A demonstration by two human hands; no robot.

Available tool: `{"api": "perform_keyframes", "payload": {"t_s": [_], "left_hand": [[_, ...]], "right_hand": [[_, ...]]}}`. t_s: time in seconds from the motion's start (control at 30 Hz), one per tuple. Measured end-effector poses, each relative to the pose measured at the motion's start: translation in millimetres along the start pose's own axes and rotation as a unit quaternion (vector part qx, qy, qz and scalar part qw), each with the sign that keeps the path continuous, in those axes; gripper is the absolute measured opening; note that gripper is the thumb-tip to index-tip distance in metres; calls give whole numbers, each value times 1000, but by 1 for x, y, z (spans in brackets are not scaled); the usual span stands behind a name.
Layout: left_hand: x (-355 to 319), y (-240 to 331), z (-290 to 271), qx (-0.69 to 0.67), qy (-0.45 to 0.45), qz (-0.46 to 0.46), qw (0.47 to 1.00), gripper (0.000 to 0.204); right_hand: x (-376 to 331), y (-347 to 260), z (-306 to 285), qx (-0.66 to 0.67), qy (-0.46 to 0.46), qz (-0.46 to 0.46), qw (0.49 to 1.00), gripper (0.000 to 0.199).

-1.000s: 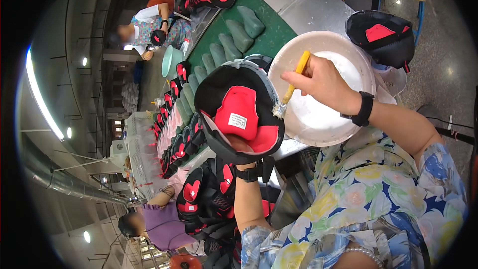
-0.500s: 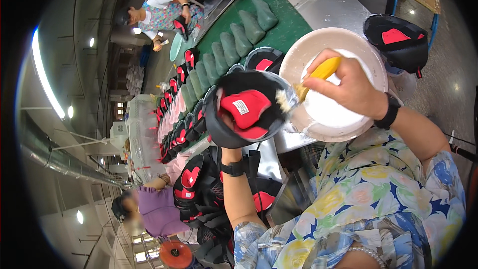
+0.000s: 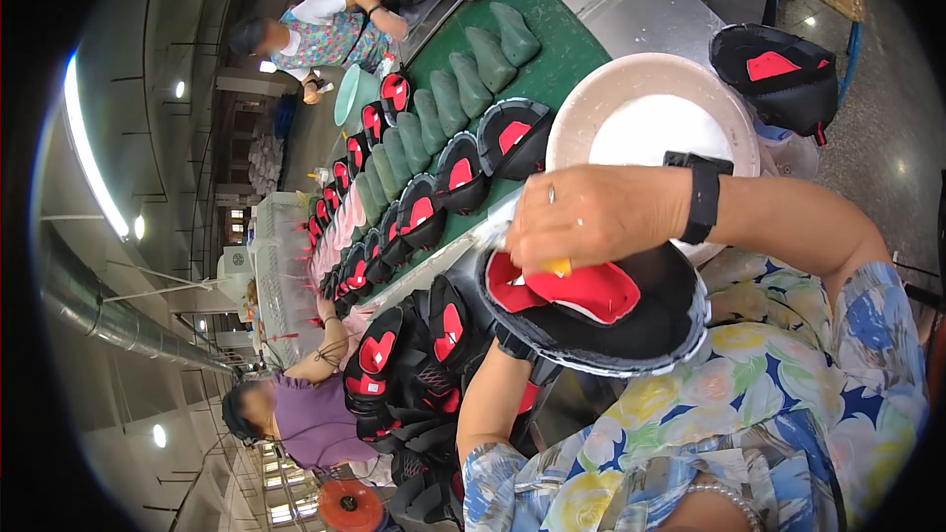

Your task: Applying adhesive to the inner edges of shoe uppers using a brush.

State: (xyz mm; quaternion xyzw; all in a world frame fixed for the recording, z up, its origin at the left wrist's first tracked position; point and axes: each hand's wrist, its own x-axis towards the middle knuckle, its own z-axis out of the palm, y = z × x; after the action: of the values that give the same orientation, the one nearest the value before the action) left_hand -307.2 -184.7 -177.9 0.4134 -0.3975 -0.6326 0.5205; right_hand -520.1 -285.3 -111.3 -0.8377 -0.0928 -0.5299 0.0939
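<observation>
A black shoe upper [image 3: 675, 305] with a red lining is held low in front of me, its opening upward and its edge coated white. My left hand is hidden beneath the upper and supports it; only the banded left wrist [image 3: 527, 360] shows. Above the upper, my right hand [image 3: 581, 217] is closed round a brush [image 3: 559, 266] with a yellow handle. The bristles are blurred at the upper's left edge. Behind my right forearm stands a pale basin [image 3: 564, 99] holding white liquid [image 3: 660, 128].
Uppers [image 3: 512, 136] and grey-green foot-shaped forms [image 3: 448, 110] line a green conveyor belt [image 3: 567, 49]. More uppers [image 3: 389, 355] are piled left of my left arm. Another upper [image 3: 774, 74] lies right of the basin. Two people work along the belt, one far side [image 3: 335, 39], one nearer [image 3: 315, 414].
The upper has moved right and toward me, tilting so its white-edged rim shows. My right hand has swung from the basin's front over to the upper's left edge with the brush.
</observation>
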Motion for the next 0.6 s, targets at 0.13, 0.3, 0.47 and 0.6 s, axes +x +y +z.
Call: {"api": "perform_keyframes", "payload": {"t_s": [0.13,0.3,0.47,0.6], "left_hand": [[-3,11,-9,16,40,35,998,48],[-9,26,-26,26,77,73,994,48],[-1,19,-15,34,90,79,992,48],[10,-7,-5,25,75,62,995,48]], "right_hand": [[-18,14,-9,6,-24,143,989,14],[-42,17,-20,56,-114,352,927,17],[-34,12,-33,-7,-9,300,954,19],[-14,4,-17,21,58,100,993,15]]}}
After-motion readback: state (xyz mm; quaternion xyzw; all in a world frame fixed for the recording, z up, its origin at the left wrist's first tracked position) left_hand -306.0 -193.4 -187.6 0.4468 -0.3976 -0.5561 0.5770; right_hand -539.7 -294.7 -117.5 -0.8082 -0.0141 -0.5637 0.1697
